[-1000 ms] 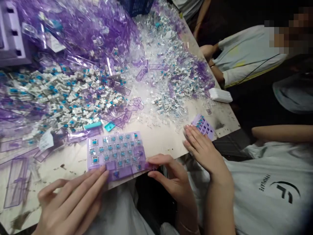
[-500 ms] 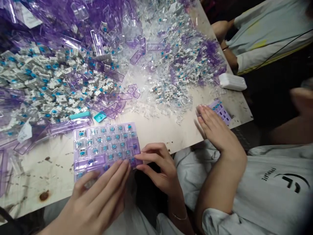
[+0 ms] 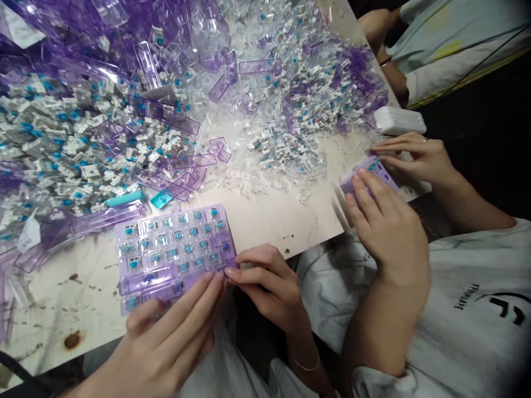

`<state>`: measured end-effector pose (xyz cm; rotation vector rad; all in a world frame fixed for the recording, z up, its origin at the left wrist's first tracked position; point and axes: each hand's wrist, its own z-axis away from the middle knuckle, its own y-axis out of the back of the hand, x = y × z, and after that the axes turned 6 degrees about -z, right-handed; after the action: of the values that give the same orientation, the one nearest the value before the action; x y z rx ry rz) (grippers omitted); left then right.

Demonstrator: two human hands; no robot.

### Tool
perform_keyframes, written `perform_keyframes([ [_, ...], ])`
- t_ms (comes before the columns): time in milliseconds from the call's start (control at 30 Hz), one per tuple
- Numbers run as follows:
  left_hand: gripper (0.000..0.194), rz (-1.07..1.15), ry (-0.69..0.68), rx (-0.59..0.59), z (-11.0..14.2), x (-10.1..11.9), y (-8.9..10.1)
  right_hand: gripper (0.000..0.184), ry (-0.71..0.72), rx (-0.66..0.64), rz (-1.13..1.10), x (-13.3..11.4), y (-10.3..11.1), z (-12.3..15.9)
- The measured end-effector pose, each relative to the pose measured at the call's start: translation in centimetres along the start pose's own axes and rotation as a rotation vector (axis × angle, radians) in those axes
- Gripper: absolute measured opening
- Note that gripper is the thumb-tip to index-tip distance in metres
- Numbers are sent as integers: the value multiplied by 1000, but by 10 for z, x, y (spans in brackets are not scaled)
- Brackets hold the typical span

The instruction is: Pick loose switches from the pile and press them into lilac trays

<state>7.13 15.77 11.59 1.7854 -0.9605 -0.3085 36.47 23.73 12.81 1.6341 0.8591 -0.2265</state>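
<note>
A translucent purple keyboard plate (image 3: 174, 249) lies on the table, its sockets filled with switches showing blue stems. My left hand (image 3: 161, 342) holds its lower edge from below, fingers spread along it. My right hand (image 3: 265, 284) pinches its lower right corner between fingertips and thumb. The plate's underside is hidden. Beyond it spreads a large heap of loose white switches with blue stems (image 3: 83, 149), mixed with clear and purple plastic pieces (image 3: 166, 116).
A co-worker's two hands (image 3: 390, 221) work on a smaller purple plate (image 3: 369, 174) at the table's right edge. Another person's white sleeve (image 3: 448, 61) is at the top right. A white block (image 3: 399, 120) lies near the table edge (image 3: 332, 221), and teal pieces (image 3: 161, 199) lie nearby.
The view has swung, shifting the table up and left. The co-worker's second hand has come in from the right onto the small plate. My hands stay on the plate.
</note>
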Motion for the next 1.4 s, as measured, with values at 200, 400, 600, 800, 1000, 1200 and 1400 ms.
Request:
perform_keyframes([
  [200, 25, -15, -60, -2, -4, -1, 1, 62, -51, -74, 295, 82, 55, -14],
  [400, 22, -135, -164, -16, -9, 3, 4, 58, -63, -119, 299, 72, 42, -7],
  [600, 32, -274, -186, -35, -13, 2, 11, 56, -122, -6, 366, 68, 33, -10],
  [800, 32, -479, -234, 60, -26, 4, 5, 57, -228, 217, 276, 59, 27, -10],
  [1000, 27, -424, -230, 55, -27, 3, 6, 33, -106, 174, 35, 62, 23, -10],
  [1200, 25, -295, -73, 116, -20, 3, 6, 35, 88, -29, -209, 23, 9, -20],
  [1400, 25, -202, 33, 242, -20, -2, -3, 27, 223, -204, -105, -76, -30, -27],
])
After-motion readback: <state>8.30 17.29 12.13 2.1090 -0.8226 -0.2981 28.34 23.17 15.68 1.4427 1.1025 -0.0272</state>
